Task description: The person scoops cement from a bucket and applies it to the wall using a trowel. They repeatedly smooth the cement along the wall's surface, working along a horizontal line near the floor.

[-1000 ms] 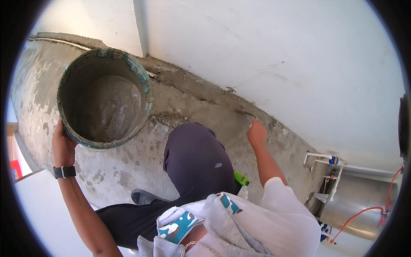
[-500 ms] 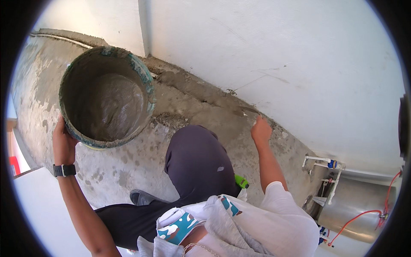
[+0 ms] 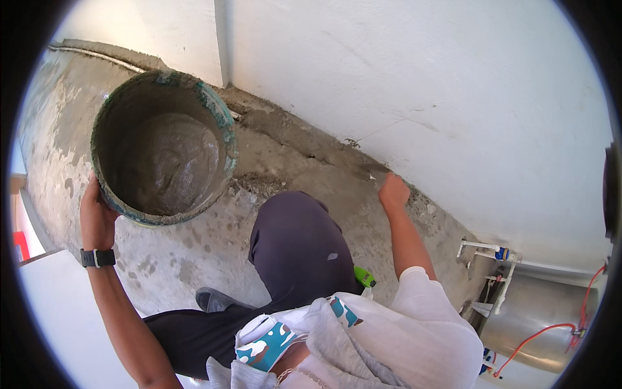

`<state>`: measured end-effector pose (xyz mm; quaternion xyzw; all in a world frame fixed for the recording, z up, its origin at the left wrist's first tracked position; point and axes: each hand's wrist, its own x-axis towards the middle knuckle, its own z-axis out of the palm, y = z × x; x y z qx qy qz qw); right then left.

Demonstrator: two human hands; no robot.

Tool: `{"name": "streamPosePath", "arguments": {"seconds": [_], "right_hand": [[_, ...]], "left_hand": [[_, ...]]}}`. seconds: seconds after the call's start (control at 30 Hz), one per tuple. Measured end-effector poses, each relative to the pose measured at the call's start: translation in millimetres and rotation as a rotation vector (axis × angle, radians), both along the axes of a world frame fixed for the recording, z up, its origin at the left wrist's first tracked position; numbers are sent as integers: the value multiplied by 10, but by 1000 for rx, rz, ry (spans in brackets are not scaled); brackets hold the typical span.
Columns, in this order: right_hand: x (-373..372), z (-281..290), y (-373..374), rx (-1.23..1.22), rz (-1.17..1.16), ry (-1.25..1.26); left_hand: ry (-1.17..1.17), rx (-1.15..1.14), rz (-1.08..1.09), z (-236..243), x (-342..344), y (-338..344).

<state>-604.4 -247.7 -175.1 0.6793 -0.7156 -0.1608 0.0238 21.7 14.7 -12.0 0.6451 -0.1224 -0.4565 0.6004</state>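
A mortar-caked green bucket (image 3: 223,110) stands tilted toward me at the left, with wet grey mortar (image 3: 178,152) spread over its bottom. My left hand (image 3: 98,217), a black watch on its wrist, is closed on the bucket's near-left rim. At the foot of the white wall, my right hand (image 3: 393,192) is in a fist around a trowel, its handle hidden by the fingers. Only a thin dark sliver of the trowel's blade shows beside the knuckles, close against a strip of wet mortar (image 3: 291,136) along the wall base.
A white wall (image 3: 421,84) rises along the far side. Pale pipe (image 3: 97,57) runs along its foot behind the bucket. To the right are white pipes with a blue valve (image 3: 503,253) and a metal tank (image 3: 544,318) with red tubing. My bent knee (image 3: 298,233) juts between both hands.
My right hand has shifted slightly left along the wall base, and less of the trowel's blade shows. My left hand stays on the bucket, which has barely moved in view.
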Motion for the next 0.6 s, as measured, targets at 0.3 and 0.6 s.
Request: {"name": "streamPosePath", "arguments": {"seconds": [0.3,0.6], "right_hand": [[-67,36,108,-20,-61,-65],[-275,-367,287,281,-388,-575]], "left_hand": [[-45,10,-36,37,-21,-2],[-34,19,32,57,-87,-48]]}}
